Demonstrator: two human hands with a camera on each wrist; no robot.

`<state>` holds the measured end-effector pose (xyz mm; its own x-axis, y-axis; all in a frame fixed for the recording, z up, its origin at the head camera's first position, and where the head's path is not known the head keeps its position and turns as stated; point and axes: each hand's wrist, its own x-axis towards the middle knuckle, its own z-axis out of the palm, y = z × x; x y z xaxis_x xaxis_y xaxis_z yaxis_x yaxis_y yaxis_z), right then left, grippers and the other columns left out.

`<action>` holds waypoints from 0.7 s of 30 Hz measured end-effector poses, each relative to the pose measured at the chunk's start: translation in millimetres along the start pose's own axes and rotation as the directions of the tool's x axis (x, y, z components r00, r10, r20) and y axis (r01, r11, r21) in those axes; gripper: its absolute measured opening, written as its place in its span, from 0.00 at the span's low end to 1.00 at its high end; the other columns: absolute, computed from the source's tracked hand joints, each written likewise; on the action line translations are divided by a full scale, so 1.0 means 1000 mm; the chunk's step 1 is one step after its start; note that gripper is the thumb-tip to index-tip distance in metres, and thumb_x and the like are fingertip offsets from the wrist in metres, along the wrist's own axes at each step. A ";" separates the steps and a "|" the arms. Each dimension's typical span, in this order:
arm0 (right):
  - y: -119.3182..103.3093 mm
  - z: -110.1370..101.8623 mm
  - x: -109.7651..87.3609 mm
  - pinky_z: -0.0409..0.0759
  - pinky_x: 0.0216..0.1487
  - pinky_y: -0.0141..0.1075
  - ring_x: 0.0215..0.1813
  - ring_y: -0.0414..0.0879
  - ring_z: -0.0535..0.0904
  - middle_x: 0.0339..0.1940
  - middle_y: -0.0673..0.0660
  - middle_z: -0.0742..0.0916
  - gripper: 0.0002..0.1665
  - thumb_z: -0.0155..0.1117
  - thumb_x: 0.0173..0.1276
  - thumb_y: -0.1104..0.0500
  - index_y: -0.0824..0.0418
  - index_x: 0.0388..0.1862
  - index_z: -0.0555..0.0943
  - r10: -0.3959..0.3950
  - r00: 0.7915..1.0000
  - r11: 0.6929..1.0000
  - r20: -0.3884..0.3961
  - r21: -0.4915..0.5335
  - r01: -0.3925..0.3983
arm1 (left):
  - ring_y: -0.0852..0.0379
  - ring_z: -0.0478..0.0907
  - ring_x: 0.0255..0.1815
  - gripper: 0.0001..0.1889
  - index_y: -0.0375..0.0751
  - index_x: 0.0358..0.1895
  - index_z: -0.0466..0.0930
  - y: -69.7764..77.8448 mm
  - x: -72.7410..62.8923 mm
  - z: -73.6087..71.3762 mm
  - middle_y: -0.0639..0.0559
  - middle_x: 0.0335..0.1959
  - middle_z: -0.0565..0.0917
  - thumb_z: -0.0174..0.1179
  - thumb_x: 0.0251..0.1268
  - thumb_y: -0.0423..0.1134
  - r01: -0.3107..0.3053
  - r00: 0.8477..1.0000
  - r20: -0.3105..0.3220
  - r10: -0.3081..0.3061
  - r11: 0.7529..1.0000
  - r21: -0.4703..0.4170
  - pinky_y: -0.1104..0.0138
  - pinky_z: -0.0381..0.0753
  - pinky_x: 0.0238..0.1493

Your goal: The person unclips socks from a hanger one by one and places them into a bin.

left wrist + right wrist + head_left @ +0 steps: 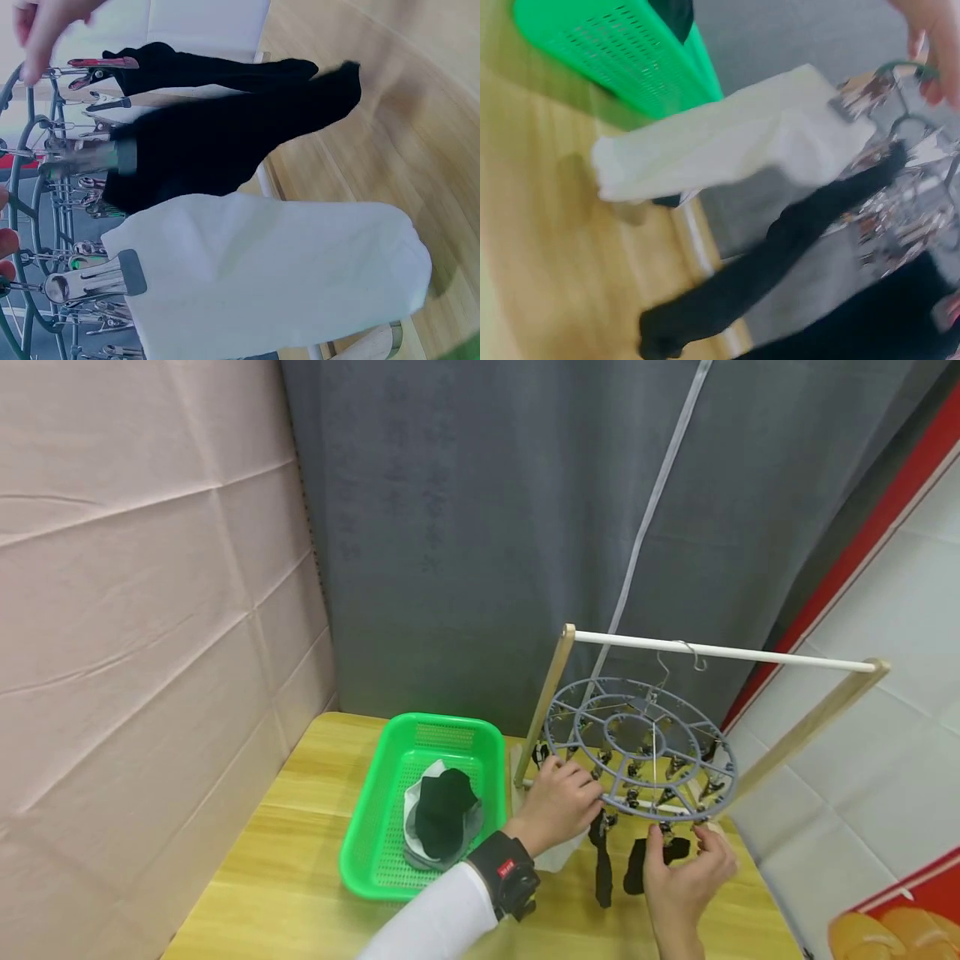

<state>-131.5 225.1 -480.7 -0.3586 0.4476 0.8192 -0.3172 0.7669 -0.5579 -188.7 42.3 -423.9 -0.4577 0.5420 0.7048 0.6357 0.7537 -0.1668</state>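
Note:
My left hand (558, 802) curls its fingers over the near left rim of a round grey sock hanger (622, 768). At the front right of that rim is my right hand (686, 881), thumb and forefinger apart, their tips close to the rim and a clip. A white sock (277, 270) hangs from a metal clip (90, 281) below the left hand. Beside it hang a black sock (217, 142) and another black sock (217, 71), each from its own clip. In the right wrist view, the left hand's fingers bend around the ring; the right hand barely shows.
A green basket (367, 827) on the wooden table (270, 852) holds dark, white and grey socks. The hanger hooks onto the white bar (750, 653) of a wooden-legged rack (551, 702). Behind stands a grey curtain (465, 543); a pale panel (885, 693) is at the right.

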 end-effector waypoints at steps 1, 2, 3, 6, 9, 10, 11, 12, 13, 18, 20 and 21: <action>0.003 0.000 -0.002 0.57 0.56 0.34 0.48 0.61 0.66 0.46 0.75 0.74 0.30 0.68 0.54 0.64 0.77 0.52 0.69 0.048 0.998 0.999 0.048 0.011 -0.049 | 0.66 0.81 0.42 0.06 0.61 0.35 0.85 0.000 0.000 0.000 0.67 0.35 0.87 0.59 0.64 0.52 0.001 1.000 -0.002 -0.001 1.000 0.006 0.68 0.73 0.45; 0.005 -0.001 -0.004 0.61 0.57 0.37 0.50 0.62 0.67 0.48 0.76 0.75 0.30 0.67 0.56 0.65 0.78 0.55 0.69 0.098 0.989 0.995 0.109 0.017 -0.100 | 0.66 0.81 0.41 0.06 0.61 0.34 0.84 0.000 0.000 0.000 0.67 0.35 0.87 0.59 0.64 0.52 0.001 1.000 -0.004 -0.001 1.000 0.008 0.68 0.73 0.45; 0.006 -0.001 -0.006 0.64 0.58 0.42 0.52 0.63 0.68 0.50 0.76 0.75 0.30 0.66 0.59 0.65 0.77 0.57 0.69 0.156 0.971 0.987 0.182 0.014 -0.161 | 0.66 0.81 0.41 0.06 0.61 0.34 0.84 0.000 0.001 0.000 0.67 0.35 0.86 0.59 0.64 0.52 0.001 1.000 -0.005 -0.001 1.000 0.008 0.68 0.73 0.45; 0.008 -0.001 -0.007 0.66 0.57 0.55 0.57 0.61 0.73 0.54 0.76 0.77 0.25 0.59 0.69 0.61 0.74 0.60 0.71 0.305 0.880 0.951 0.363 -0.060 -0.305 | 0.66 0.81 0.41 0.07 0.61 0.33 0.84 0.001 0.001 0.000 0.68 0.35 0.86 0.58 0.64 0.52 0.000 1.000 0.002 0.000 1.000 0.007 0.68 0.74 0.45; 0.009 0.000 -0.007 0.71 0.54 0.42 0.50 0.34 0.77 0.44 0.58 0.86 0.18 0.53 0.74 0.57 0.72 0.51 0.77 0.369 0.831 0.927 0.417 -0.099 -0.362 | 0.66 0.81 0.41 0.07 0.61 0.34 0.84 0.002 0.001 0.000 0.68 0.35 0.86 0.58 0.64 0.52 0.000 1.000 0.006 0.000 1.000 0.010 0.68 0.75 0.45; 0.008 0.000 -0.008 0.71 0.52 0.34 0.45 0.25 0.75 0.39 0.49 0.86 0.17 0.53 0.75 0.57 0.71 0.47 0.79 0.380 0.829 0.922 0.410 -0.095 -0.375 | 0.66 0.82 0.41 0.07 0.61 0.33 0.84 0.002 0.000 0.000 0.67 0.35 0.86 0.58 0.64 0.52 0.000 1.000 0.004 -0.001 1.000 0.011 0.67 0.75 0.45; 0.008 0.000 -0.008 0.69 0.47 0.27 0.41 0.17 0.70 0.33 0.40 0.85 0.16 0.52 0.75 0.57 0.70 0.44 0.80 0.379 0.834 0.921 0.401 -0.080 -0.380 | 0.66 0.82 0.41 0.07 0.61 0.33 0.84 0.002 0.000 0.000 0.67 0.35 0.86 0.58 0.64 0.52 0.001 1.000 0.001 -0.001 1.000 0.009 0.67 0.75 0.45; 0.005 0.000 -0.008 0.68 0.42 0.22 0.36 0.13 0.67 0.28 0.33 0.82 0.16 0.51 0.76 0.58 0.70 0.41 0.80 0.381 0.840 0.918 0.386 -0.049 -0.393 | 0.66 0.82 0.41 0.06 0.61 0.34 0.85 0.001 0.000 0.000 0.67 0.35 0.86 0.59 0.64 0.52 -0.001 1.000 -0.002 0.001 1.000 0.012 0.67 0.75 0.46; 0.003 -0.001 -0.009 0.67 0.41 0.18 0.35 0.13 0.68 0.26 0.28 0.79 0.16 0.50 0.76 0.59 0.71 0.39 0.81 0.386 0.843 0.911 0.374 -0.011 -0.412 | 0.66 0.81 0.41 0.06 0.61 0.34 0.85 0.001 0.000 0.000 0.67 0.34 0.86 0.59 0.64 0.52 0.000 1.000 -0.007 0.000 1.000 0.010 0.67 0.75 0.45; -0.020 -0.010 -0.008 0.73 0.35 0.17 0.32 0.25 0.76 0.26 0.31 0.82 0.16 0.51 0.76 0.58 0.65 0.40 0.85 0.526 0.745 0.749 0.409 0.193 -0.634 | 0.66 0.81 0.42 0.06 0.61 0.35 0.85 -0.001 -0.004 0.004 0.67 0.35 0.86 0.59 0.64 0.50 0.001 1.000 -0.019 -0.001 1.000 0.017 0.67 0.74 0.46; -0.027 -0.016 -0.006 0.75 0.36 0.20 0.34 0.30 0.77 0.30 0.36 0.83 0.16 0.51 0.76 0.55 0.61 0.39 0.85 0.546 0.641 0.545 0.539 0.353 -0.761 | 0.66 0.81 0.42 0.05 0.61 0.35 0.85 -0.001 -0.006 0.005 0.67 0.35 0.86 0.59 0.64 0.49 0.004 1.000 -0.020 -0.003 1.000 0.013 0.68 0.73 0.46; -0.030 -0.019 -0.004 0.77 0.36 0.22 0.34 0.32 0.78 0.30 0.40 0.83 0.16 0.50 0.76 0.54 0.59 0.39 0.84 0.524 0.580 0.390 0.624 0.429 -0.814 | 0.65 0.81 0.43 0.05 0.61 0.35 0.85 -0.001 -0.007 0.006 0.67 0.35 0.86 0.59 0.64 0.49 0.007 1.000 -0.019 -0.007 1.000 0.006 0.67 0.73 0.46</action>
<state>-104.1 208.9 -464.9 -0.9217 0.3748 0.0996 -0.2086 -0.2627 -0.9421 -190.1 40.0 -432.7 -0.4501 0.5296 0.7190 0.6288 0.7597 -0.1660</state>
